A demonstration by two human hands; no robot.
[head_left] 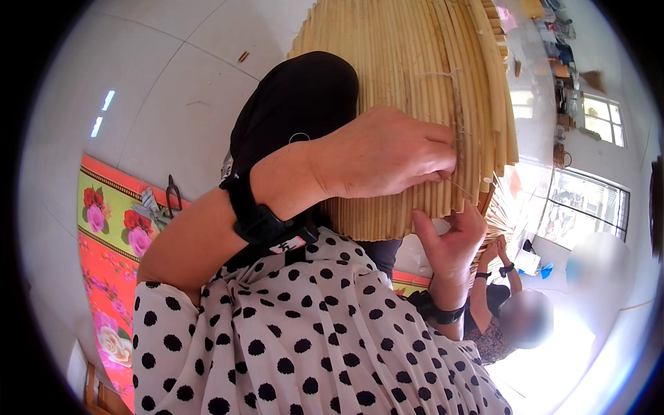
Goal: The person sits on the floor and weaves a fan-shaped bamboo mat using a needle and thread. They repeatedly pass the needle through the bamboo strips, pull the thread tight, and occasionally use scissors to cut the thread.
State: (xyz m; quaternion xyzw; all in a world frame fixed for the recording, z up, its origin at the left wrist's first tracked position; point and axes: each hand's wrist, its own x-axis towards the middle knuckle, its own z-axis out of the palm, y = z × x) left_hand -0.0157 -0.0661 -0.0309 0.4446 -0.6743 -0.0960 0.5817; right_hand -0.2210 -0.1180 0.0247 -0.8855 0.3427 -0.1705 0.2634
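Observation:
A mat of straw-coloured reed stalks [387, 69] rests across my lap, its stalks lying side by side. My left hand [387, 155] is over the mat near its lower right part, fingers curled in and pinched on a thin pale thread [462, 188] that runs toward the right edge. Below it, my right hand [453, 242] grips the lower edge of the mat from beneath; its thumb shows and some fingertips are hidden behind the stalks. Higher up, a short loose thread [437, 74] lies across several stalks.
A red and green floral cloth [107, 277] lies on the tiled floor at left, with dark-handled scissors [173, 196] on it. My black-clad knee [297, 97] is beside the mat. At right, another person [494, 311] works with a bundle of stalks [508, 207].

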